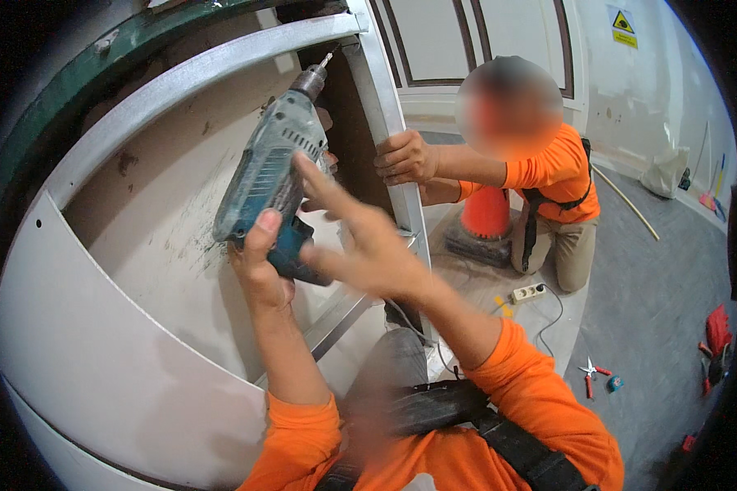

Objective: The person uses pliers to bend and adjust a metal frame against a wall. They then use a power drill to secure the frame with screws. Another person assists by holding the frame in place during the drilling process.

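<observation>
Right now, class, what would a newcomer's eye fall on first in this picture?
First the teal power drill, raised at centre against a curved white panel, gripped by the left hand while the right hand spreads beside it. Behind, a co-worker's hand grips a metal post.

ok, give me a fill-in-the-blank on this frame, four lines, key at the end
1. The left hand grips a teal power ____ by its handle.
2. The right hand is ____, fingers spread beside the tool.
3. The co-worker's hand holds the upright metal ____.
4. Behind the kneeling co-worker's arm stands an orange traffic ____.

Missing words: drill; open; stud; cone.
</observation>
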Available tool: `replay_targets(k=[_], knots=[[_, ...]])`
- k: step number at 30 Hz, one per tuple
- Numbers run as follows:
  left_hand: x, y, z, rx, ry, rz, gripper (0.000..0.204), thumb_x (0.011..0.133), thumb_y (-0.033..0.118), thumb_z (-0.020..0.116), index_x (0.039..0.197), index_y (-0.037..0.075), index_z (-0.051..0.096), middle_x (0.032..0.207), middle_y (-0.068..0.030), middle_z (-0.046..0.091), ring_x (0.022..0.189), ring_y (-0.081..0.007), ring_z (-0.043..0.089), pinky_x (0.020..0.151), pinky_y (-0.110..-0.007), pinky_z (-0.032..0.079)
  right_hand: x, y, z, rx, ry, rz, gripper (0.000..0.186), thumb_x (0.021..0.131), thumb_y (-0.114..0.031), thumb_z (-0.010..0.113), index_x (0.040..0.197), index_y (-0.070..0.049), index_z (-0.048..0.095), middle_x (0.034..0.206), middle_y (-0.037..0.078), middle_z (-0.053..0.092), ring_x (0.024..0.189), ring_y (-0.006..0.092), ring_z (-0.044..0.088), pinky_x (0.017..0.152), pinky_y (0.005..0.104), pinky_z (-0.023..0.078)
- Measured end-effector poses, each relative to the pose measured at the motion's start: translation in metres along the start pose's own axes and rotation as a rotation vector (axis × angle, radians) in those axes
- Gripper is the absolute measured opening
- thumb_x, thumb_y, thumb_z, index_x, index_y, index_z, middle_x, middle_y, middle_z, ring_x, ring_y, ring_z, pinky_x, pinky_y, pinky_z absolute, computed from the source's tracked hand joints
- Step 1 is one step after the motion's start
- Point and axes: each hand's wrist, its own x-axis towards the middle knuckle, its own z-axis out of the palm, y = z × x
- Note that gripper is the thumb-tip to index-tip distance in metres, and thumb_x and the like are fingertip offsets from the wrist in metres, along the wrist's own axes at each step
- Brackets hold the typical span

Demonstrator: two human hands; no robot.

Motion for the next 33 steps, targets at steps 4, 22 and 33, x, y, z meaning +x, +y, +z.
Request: replay_targets(k=[4, 22, 33], knots=[[0.0, -0.007, 0.01, -0.209, 0.021, -0.034, 0.059, 0.079, 0.028, 0.07, 0.125, -0.007, 0.056, 0.11, -0.0176, 0.067, 0.084, -0.0275, 0.07, 0.076, -0.039, 0.059, 0.029, 0.039, -0.06, -0.324, 0.348, -0.014, 0.057, 0.083, -0.021, 0.075, 0.134, -0.004, 0.056, 0.113, 0.019, 0.067, 0.106, 0.0343, 0.065, 0.096, 0.0399, 0.048], [0.026, 0.006, 0.019, 0.036, 0.038, -0.011, 0.06, 0.073, 0.036, 0.072, 0.115, -0.006, 0.062, 0.093, -0.0173, 0.069, 0.076, -0.0234, 0.071, 0.067, -0.035, 0.059, 0.14, 0.11, -0.108, -0.673, 0.464, 0.236, 0.072, 0.067, -0.031, 0.086, 0.115, 0.007, 0.049, 0.1, 0.028, 0.067, 0.095, 0.0391, 0.068, 0.086, 0.0425, 0.052], [0.032, 0.004, 0.013, 0.076, 0.018, -0.005, 0.058, 0.076, 0.036, 0.07, 0.117, -0.004, 0.062, 0.098, -0.0171, 0.069, 0.076, -0.0238, 0.072, 0.072, -0.036, 0.058, 0.137, 0.102, -0.104, -0.721, 0.458, 0.32, 0.059, 0.071, -0.028, 0.077, 0.112, 0.004, 0.05, 0.1, 0.032, 0.067, 0.1, 0.0465, 0.066, 0.088, 0.0477, 0.052]])
